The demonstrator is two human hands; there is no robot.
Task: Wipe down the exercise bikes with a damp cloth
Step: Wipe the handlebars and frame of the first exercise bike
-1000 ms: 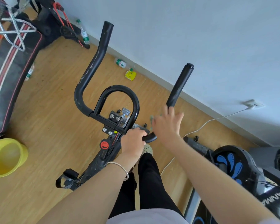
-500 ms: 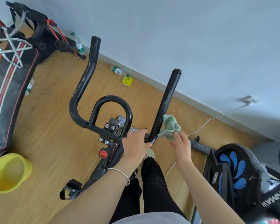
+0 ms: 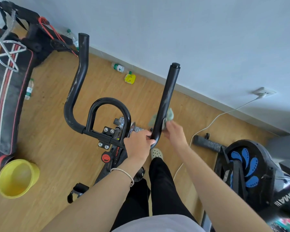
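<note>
The left hand (image 3: 137, 145) curled its fingers round the handlebar (image 3: 167, 97) bend; the right hand (image 3: 174, 133) pinched the green cloth (image 3: 170, 115) against its right bar. Left of the handlebar stood a yellow bucket (image 3: 15, 179), contents unclear; right, a second bike (image 3: 248, 164) and a white cable (image 3: 208, 126).

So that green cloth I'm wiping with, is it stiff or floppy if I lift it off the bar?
Probably floppy: the cloth is bunched and folds round the handlebar. Likely light: the right hand alone holds it against that bar.
</note>
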